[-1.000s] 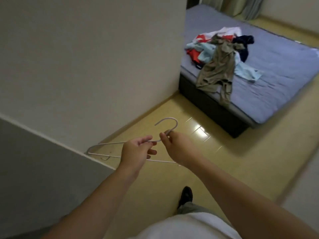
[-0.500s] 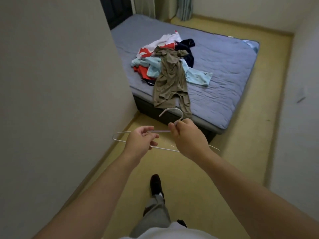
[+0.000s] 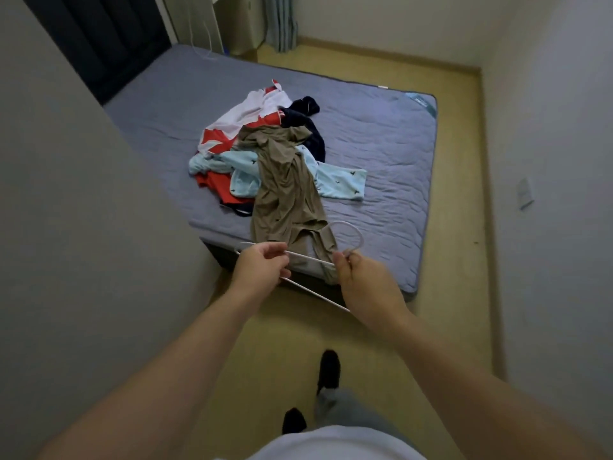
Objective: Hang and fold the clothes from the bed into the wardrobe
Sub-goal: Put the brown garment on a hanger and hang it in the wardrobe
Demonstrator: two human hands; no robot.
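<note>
A thin white wire hanger (image 3: 355, 232) is held in both hands in front of me, just above the bed's near corner. My left hand (image 3: 260, 268) grips its left shoulder, and my right hand (image 3: 360, 280) pinches it at the base of the hook. On the grey-blue bed (image 3: 381, 161) lies a pile of clothes: a khaki garment (image 3: 285, 190) on top hanging over the near edge, a light blue one (image 3: 341, 180), a red and white one (image 3: 238, 127) and a dark navy one (image 3: 306, 121).
A grey wall or panel (image 3: 83, 244) fills the left side next to the bed. Yellow floor (image 3: 454, 260) runs along the bed's right side to the white wall (image 3: 547, 161). Curtains (image 3: 282, 21) hang at the far end. My feet (image 3: 328, 370) stand on the floor below.
I have walked closer to the bed, which now fills the centre of the view. Both hands keep hold of the hanger, now over the bed's near corner.
</note>
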